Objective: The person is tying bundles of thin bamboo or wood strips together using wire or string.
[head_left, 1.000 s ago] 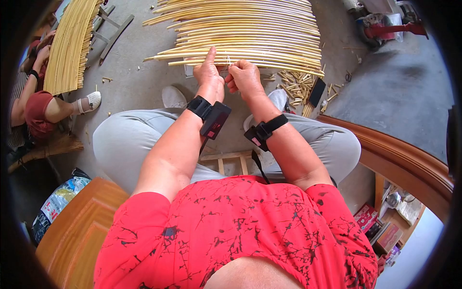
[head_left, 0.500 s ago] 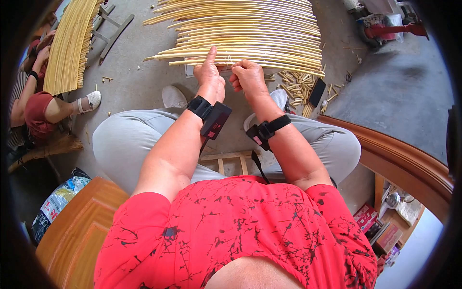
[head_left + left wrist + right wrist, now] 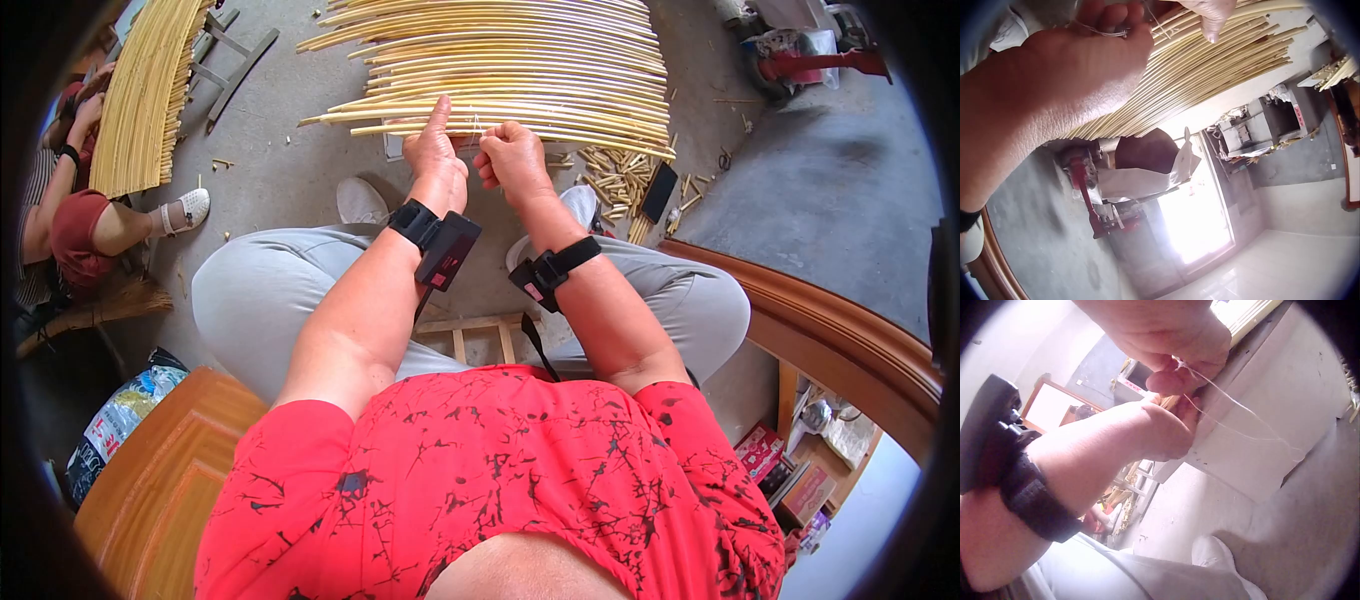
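Long pale yellow stalks (image 3: 520, 70) lie side by side in a row before the person, joined by white thread. My left hand (image 3: 432, 155) grips the nearest stalks, thumb stretched across their top; its fingers are partly hidden beneath. Just right of it, my right hand (image 3: 516, 162) has curled fingers and pinches white thread (image 3: 1235, 402). In the left wrist view a loop of thread (image 3: 1100, 31) runs round the right fingers, and the left thumb (image 3: 1211, 22) lies on the stalks. Two strands hang from the hands in the right wrist view.
Short cut pieces (image 3: 610, 180) are heaped on the floor at right, beside a dark flat object (image 3: 658, 192). On the left, another person's hands (image 3: 92, 110) are at a second stalk mat (image 3: 145, 100). A wooden rail (image 3: 810, 300) runs along the right; a wooden panel (image 3: 170, 480) stands at lower left.
My right hand has shifted slightly right, away from the left hand, then barely back. The left hand and the stalks stay in place.
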The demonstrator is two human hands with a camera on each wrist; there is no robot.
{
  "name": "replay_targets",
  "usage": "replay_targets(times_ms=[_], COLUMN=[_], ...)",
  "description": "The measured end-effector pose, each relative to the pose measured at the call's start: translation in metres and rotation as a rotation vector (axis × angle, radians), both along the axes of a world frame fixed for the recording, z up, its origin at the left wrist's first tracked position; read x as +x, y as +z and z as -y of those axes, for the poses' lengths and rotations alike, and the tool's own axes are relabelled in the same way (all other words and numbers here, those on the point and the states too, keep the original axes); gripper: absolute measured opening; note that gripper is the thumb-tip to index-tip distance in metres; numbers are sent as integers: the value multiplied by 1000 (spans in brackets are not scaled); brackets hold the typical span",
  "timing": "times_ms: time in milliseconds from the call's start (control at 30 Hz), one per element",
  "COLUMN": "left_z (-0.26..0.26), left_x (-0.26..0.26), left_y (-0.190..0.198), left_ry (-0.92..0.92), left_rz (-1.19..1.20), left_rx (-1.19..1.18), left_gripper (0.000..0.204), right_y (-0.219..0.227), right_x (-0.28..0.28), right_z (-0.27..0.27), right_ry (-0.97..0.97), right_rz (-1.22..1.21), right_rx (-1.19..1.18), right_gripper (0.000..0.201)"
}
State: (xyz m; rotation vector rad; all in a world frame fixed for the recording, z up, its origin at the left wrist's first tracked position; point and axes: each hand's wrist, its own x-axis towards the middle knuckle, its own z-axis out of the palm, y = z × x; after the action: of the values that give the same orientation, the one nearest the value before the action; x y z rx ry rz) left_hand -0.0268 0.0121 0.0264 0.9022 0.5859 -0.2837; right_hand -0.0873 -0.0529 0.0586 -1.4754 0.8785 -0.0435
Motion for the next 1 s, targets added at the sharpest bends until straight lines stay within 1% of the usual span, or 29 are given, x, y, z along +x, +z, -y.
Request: replay_targets(times_ms=[67, 133, 267, 333, 367, 400, 433, 533, 767, 833, 867, 933, 967, 1000], left_z=[1, 2, 1, 2, 1, 2, 2, 1, 5, 4, 4, 5, 4, 2], left_x=[1, 3, 3, 3, 3, 4, 3, 1, 4, 5, 5, 4, 4, 4], left_y=[-5, -9, -10, -10, -12, -13, -11, -5, -16, -21, -21, -20, -20, -19], left_ry=[5, 28, 0, 21, 22, 31, 40, -7, 40, 35, 36, 54, 55, 19], left_rz=[2, 21, -9, 7, 7, 11, 14, -16, -15, 0, 0, 22, 23, 11], left_rx=[0, -53, -34, -38, -37, -29, -21, -28, -37, -34, -35, -31, -33, -44], left_gripper=[41, 41, 40, 39, 39, 39, 38, 37, 37, 35, 35, 34, 34, 36], right_y=[0, 0, -4, -10, -27, -45, -49, -56, -46, -36, -21, 4, 7, 9], right_x=[0, 0, 3, 4, 4, 6, 8, 11, 16, 19, 20, 20, 22, 23], right_z=[-3, -6, -13, -15, -13, -9, -8, -7, -3, -2, -2, -3, -2, -2], right_ry=[10, 5, -15, -71, -71, -39, -7, 6, 52, 55, 56, 4, 5, 13], right_rz=[0, -35, -30, 9, 9, 42, 75, 58, 22, -31, -30, -113, -112, -122], right_rx=[-7, -58, -141, -274, -273, -445, -617, -643, -667, -503, -504, -151, -153, -128], right_gripper=[9, 7, 6, 8, 8, 9, 11, 10, 9, 8, 8, 7, 7, 8])
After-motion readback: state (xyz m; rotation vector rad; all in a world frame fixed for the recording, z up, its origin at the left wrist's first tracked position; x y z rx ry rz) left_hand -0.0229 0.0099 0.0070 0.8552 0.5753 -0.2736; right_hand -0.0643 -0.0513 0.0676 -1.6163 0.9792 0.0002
